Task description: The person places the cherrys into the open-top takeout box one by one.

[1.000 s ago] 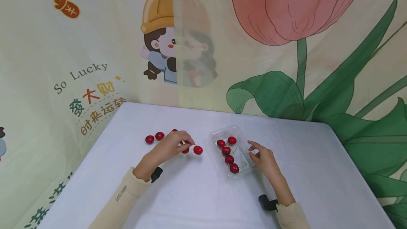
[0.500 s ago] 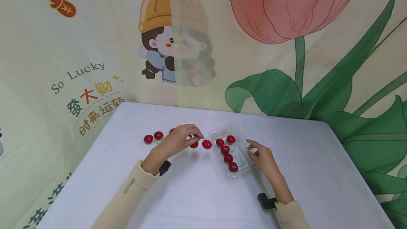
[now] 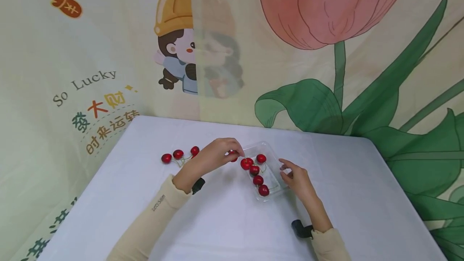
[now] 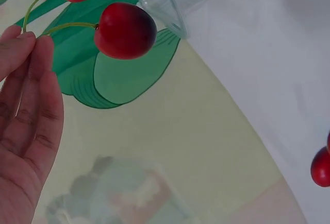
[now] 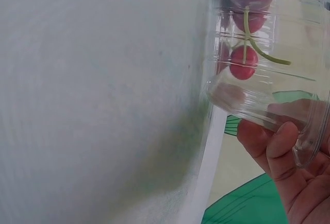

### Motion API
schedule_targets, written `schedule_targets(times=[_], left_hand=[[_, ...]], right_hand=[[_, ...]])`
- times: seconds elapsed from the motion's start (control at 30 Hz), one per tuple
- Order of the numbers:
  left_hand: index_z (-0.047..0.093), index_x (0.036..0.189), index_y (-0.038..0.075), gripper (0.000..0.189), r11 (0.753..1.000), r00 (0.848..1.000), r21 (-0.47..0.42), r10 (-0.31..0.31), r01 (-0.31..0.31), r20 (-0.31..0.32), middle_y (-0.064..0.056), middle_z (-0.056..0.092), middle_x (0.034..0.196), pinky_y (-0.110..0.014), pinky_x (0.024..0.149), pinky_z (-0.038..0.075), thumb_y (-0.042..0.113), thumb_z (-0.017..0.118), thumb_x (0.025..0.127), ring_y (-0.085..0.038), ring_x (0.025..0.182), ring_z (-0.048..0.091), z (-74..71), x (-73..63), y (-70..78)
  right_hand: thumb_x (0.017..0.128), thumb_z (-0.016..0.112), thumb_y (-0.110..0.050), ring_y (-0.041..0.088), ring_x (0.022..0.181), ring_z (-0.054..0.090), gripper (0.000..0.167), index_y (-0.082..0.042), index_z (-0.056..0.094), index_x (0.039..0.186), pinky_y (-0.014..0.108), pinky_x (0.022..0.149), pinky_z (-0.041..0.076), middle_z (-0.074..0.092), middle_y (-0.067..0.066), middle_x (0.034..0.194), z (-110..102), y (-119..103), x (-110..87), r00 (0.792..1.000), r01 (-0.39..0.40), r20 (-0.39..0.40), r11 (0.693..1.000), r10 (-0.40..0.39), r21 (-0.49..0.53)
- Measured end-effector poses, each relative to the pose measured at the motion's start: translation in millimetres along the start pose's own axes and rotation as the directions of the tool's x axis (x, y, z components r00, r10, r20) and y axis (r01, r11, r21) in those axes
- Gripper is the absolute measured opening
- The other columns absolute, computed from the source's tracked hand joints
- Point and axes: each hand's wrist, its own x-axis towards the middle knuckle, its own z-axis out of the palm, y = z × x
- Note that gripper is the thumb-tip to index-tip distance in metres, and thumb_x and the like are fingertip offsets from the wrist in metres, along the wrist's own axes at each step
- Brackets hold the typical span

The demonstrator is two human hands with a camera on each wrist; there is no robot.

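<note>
My left hand pinches the thin green stems of two joined red cherries between thumb and fingertips. The pair hangs at the left rim of a clear plastic box; in the head view one cherry overlaps the box, and the other is partly behind my fingers. Several red cherries with stems lie inside the box. My right hand holds the box's right edge. In the right wrist view, its thumb and fingers lie on both sides of the clear rim, some seen through the plastic.
More cherries with stems lie on the white table to the left, partly hidden by my left forearm. A printed backdrop hangs behind the table's back edge. Black wrist cameras sit on both wrists.
My left hand has carried the cherry pair rightward and slightly away from me, from the table's middle to the box's left rim. My right hand stays at the box.
</note>
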Motion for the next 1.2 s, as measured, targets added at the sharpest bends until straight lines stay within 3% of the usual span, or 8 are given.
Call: schedule_targets(times=[0.3,0.57,0.77,1.2], left_hand=[[0.073,0.100,0.006,0.013,0.997,0.997,-0.032,0.067,-0.066,0.046,-0.004,0.069,0.100,-0.030,0.085,0.055,0.001,0.070,0.088,-0.017,0.094,0.064,13.0,19.4,7.1],[0.074,0.100,0.009,0.014,0.997,0.994,-0.038,0.070,-0.067,0.087,-0.002,0.070,0.102,-0.024,0.086,0.054,0.004,0.072,0.087,-0.016,0.098,0.064,25.2,31.7,11.0],[0.075,0.099,0.008,0.012,0.993,0.989,-0.061,0.109,-0.103,0.101,-0.003,0.071,0.102,-0.029,0.087,0.055,0.005,0.072,0.087,-0.016,0.096,0.065,34.9,39.5,9.5],[0.075,0.098,0.009,0.012,0.998,0.982,-0.020,0.054,-0.051,0.180,-0.002,0.070,0.098,-0.021,0.087,0.052,0.003,0.069,0.090,-0.014,0.094,0.063,55.6,57.5,8.1]], right_hand=[[0.091,0.065,-0.002,0.017,0.073,0.062,0.046,-0.004,0.054,0.136,0.029,0.064,0.057,0.066,0.016,0.110,0,1,-0.1,1.000,-0.010,-0.009,1.000,0.010,-0.003],[0.091,0.066,-0.001,0.017,0.073,0.062,0.046,-0.004,0.054,0.136,0.029,0.063,0.057,0.066,0.016,0.110,0,2,1.4,1.000,0.001,-0.009,1.000,-0.001,0.001],[0.091,0.066,-0.001,0.018,0.074,0.063,0.046,-0.004,0.055,0.135,0.031,0.065,0.058,0.067,0.016,0.110,1,2,2.9,1.000,0.015,-0.019,1.000,-0.015,0.001],[0.089,0.067,0.000,0.018,0.072,0.064,0.045,-0.002,0.056,0.133,0.032,0.066,0.058,0.067,0.017,0.107,2,4,1.8,0.999,0.043,-0.034,0.999,-0.043,0.006]])
